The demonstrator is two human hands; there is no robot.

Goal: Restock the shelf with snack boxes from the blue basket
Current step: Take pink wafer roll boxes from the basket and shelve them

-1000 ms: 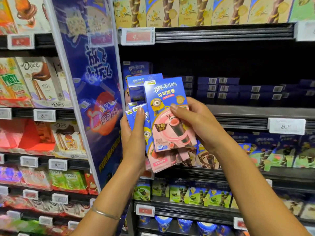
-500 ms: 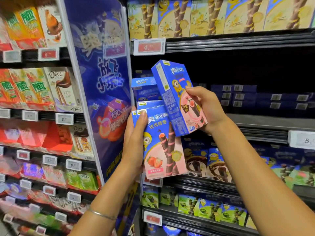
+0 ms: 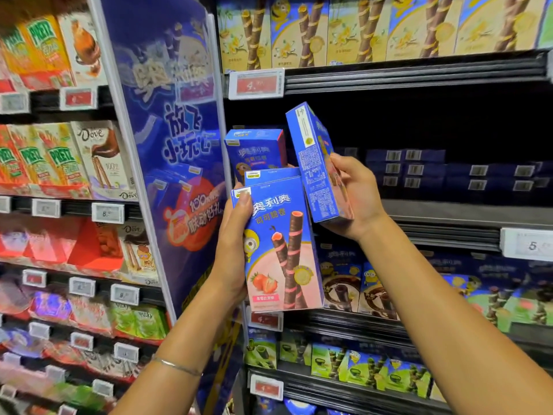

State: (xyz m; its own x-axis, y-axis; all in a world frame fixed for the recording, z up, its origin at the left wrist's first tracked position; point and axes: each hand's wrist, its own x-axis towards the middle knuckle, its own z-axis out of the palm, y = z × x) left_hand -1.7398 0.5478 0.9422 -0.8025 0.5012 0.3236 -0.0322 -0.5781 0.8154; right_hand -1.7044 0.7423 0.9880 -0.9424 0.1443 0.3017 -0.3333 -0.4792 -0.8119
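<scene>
Arms both reach up toward the middle shelf (image 3: 449,212). On my feed I see the left hand (image 3: 232,253) wrapped round the left edge of a stack (image 3: 281,247) of upright blue boxes, with the thumb laid over the front box's top left corner and the fingers hidden behind. A thin bracelet (image 3: 176,365) sits on that forearm. The right hand (image 3: 357,193) grips one box (image 3: 312,163) from its right side, fingers curled onto the pink face. This box is tilted, printed side panel toward me and top leaning left, with its lower end just beside the stack, at the shelf's front left corner. A standing box (image 3: 254,149) is at the shelf's left end, behind the stack. Toward the shelf's back edge, flat boxes (image 3: 434,175) lie in low dark rows. A blue banner (image 3: 167,139) divides this bay from the Pretz and Dove packs (image 3: 59,157) on the left. Yellow boxes (image 3: 344,31) line the tier (image 3: 419,73) above, with a red price tag (image 3: 256,83) on its lip.
</scene>
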